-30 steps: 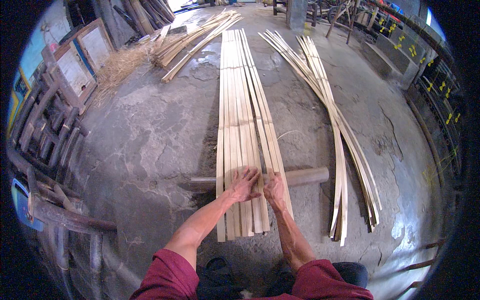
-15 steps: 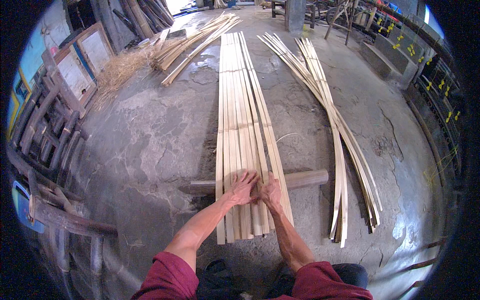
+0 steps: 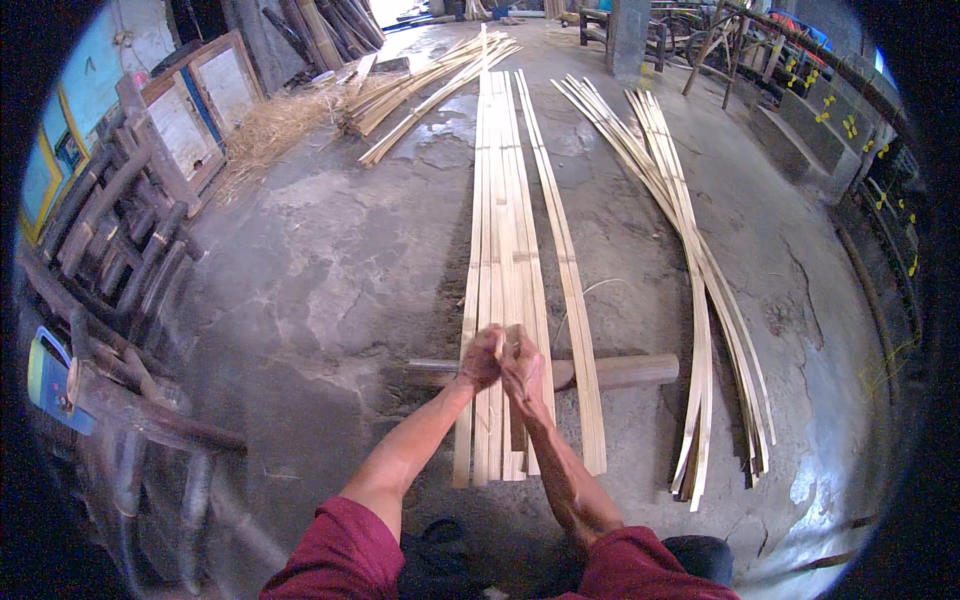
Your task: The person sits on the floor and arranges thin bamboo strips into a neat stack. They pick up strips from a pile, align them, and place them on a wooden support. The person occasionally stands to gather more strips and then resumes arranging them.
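Observation:
Several long, pale bamboo strips (image 3: 510, 230) lie side by side, stretching away from me, their near part resting across a round pole (image 3: 630, 370). Both my hands meet above them near the pole. My left hand (image 3: 482, 358) is closed around a bamboo strip, fingers curled and slightly blurred. Right beside it, touching or nearly so, my right hand (image 3: 522, 365) is closed too, apparently on the same strip. The hands hide most of the gripped part. One strip (image 3: 484, 45) reaches farther out than the others. Another strip (image 3: 565, 250) lies apart at the right.
A crossed bundle of bamboo strips (image 3: 690, 240) lies on the concrete floor (image 3: 330, 300) at the right. Another pile of strips (image 3: 430, 85) sits far left beside straw-like shavings (image 3: 275, 125). Dark wooden frames (image 3: 150, 400) stand along the left, with a concrete pillar (image 3: 628, 40) at the back.
My hands have drawn together and closed, the left no longer spread flat. One strip now sticks out beyond the far ends, and the gap to the right-hand strip is wider. The view has shifted left.

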Available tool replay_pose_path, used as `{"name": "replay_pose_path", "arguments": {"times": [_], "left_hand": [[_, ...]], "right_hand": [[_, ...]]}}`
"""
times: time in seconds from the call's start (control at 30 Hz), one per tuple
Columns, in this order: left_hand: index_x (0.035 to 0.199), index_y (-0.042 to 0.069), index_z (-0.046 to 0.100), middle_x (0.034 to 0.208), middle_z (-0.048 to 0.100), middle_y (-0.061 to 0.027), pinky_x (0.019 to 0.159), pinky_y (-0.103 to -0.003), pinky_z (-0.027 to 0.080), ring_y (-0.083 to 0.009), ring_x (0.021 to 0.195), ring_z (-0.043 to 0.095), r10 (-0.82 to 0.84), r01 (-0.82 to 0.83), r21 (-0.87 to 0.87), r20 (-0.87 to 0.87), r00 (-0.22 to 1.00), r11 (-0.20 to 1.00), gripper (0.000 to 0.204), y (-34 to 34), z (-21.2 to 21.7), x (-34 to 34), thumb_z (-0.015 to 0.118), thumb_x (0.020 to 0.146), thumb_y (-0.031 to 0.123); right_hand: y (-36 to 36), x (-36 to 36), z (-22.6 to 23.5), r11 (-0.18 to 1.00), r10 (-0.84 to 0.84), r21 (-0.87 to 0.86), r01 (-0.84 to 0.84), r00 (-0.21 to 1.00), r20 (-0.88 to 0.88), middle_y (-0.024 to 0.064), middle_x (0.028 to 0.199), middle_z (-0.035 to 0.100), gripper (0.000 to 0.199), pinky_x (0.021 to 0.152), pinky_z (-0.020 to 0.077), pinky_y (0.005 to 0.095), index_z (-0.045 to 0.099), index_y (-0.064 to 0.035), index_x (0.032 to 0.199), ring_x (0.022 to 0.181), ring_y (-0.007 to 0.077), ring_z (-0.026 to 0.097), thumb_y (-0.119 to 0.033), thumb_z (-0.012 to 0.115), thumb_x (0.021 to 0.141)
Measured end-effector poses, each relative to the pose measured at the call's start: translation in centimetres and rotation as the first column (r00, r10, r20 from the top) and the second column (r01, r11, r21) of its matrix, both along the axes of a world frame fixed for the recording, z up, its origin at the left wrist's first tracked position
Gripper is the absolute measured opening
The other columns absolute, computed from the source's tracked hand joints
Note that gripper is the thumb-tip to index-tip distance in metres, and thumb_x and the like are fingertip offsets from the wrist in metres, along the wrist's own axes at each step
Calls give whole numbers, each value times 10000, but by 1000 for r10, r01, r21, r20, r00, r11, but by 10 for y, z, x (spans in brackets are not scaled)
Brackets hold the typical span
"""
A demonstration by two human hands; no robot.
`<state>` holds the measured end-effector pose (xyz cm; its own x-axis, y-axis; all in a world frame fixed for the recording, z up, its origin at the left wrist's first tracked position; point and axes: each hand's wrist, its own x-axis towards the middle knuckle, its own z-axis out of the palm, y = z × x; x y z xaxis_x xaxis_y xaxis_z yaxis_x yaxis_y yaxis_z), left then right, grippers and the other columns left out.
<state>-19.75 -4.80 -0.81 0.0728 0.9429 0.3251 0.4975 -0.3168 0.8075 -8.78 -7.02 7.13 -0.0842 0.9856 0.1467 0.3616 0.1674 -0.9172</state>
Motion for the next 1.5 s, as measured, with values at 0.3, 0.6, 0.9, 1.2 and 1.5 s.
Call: {"name": "replay_pose_path", "arguments": {"times": [0.3, 0.6, 0.9, 1.2, 1.5], "left_hand": [[1070, -2, 519, 854, 621, -130, 673, -329, 469, -265, 700, 592, 384, -366, -216, 47, 922, 905, 345, -7, -36, -86, 513, 772, 172], [1118, 29, 492, 825, 619, -120, 682, -305, 443, -180, 752, 572, 365, -288, -450, 93, 926, 846, 441, -20, -10, -80, 579, 726, 210], [1103, 71, 506, 830, 610, -158, 682, -327, 439, -211, 741, 582, 380, -314, -473, 48, 924, 823, 404, 1, -9, -86, 521, 705, 136], [1145, 55, 457, 936, 582, -187, 767, -353, 422, -282, 881, 560, 317, -284, -497, -19, 948, 820, 423, 7, -26, -73, 473, 727, 121], [1109, 38, 450, 1029, 544, -197, 853, -427, 357, -346, 992, 497, 353, -415, -440, -218, 910, 796, 433, 1, -32, -68, 482, 741, 264]], "right_hand": [[-30, -59, -36, 969, -43, -240, 50, 998, 34, 243, 734, 558, 220, 603, 423, 387, 531, 27, 918, 683, 321, 572, -135, 522, 769], [-78, -84, -49, 952, -91, -300, 57, 991, -100, 218, 775, 555, 223, 675, 413, 386, 496, 14, 975, 739, 336, 548, -107, 468, 790], [-48, -46, -43, 990, -36, 141, 11, 984, 177, 231, 947, 487, 339, 732, 425, 414, 507, -1, 1022, 845, 376, 496, -82, 585, 702], [-3, 97, -57, 899, -251, -5, 438, 523, 814, 122, 997, 463, 375, 772, 343, 482, 541, -152, 1031, 942, 302, 441, -101, 547, 659], [-10, 94, -64, 959, -279, 174, 225, 633, 722, 142, 844, 491, 301, 723, 370, 459, 523, -72, 934, 861, 306, 467, -73, 525, 633]]}}
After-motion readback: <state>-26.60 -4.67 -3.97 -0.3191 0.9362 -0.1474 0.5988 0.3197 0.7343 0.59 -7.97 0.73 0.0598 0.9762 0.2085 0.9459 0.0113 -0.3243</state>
